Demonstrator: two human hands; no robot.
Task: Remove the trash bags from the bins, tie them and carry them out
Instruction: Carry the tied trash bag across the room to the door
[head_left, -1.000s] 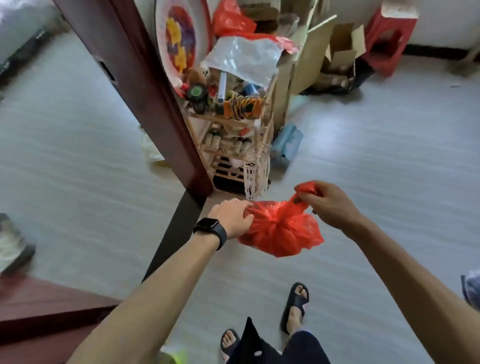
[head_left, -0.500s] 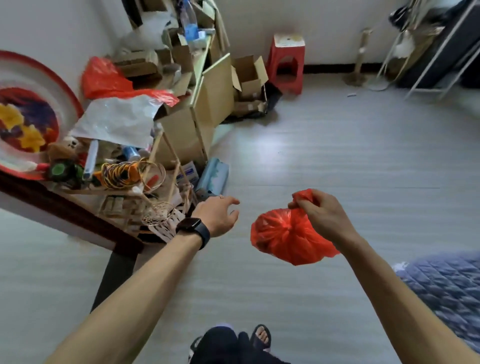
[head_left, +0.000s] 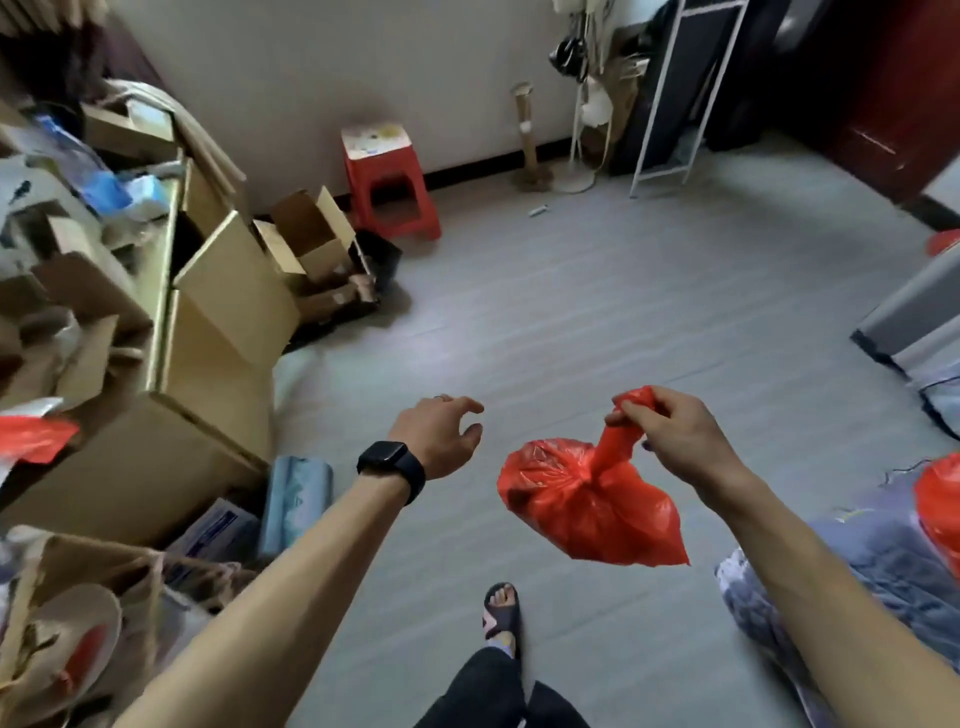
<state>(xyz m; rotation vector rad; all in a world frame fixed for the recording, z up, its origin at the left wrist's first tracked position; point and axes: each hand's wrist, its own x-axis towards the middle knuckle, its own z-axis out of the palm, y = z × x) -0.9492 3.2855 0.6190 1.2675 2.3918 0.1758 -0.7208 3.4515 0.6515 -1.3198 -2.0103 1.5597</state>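
In the head view, the red trash bag (head_left: 587, 509) hangs in the air above the grey floor (head_left: 597, 322), in front of the person and right of centre. Its long axis runs steeply. The twisted neck points up and a little to the right, into the right hand (head_left: 670, 431). The bulging body hangs below, and its pointed lower corner aims down and to the right. The right hand's fingers and thumb are curled round the top of the neck, pinching it closed. The left hand (head_left: 441, 436) floats just left of the bag and clear of it. Its fingers are loosely bent and spread and hold nothing. A black watch (head_left: 390, 467) sits on that wrist. Of the two hands, only the right one bears the bag.

A second ago the left hand was gripping the bag's left side. Half a second ago it had already let go, and it remains off the bag now. The neck now shows as a longer twisted stem between the right hand and the body, where earlier that hand sat close on top of the bundle. The view has swung to the right. The cluttered shelf and round tray have left the picture, the cardboard boxes (head_left: 234, 291) fill the left side, and the red stool (head_left: 387, 176) stands far off near the middle, against the wall.
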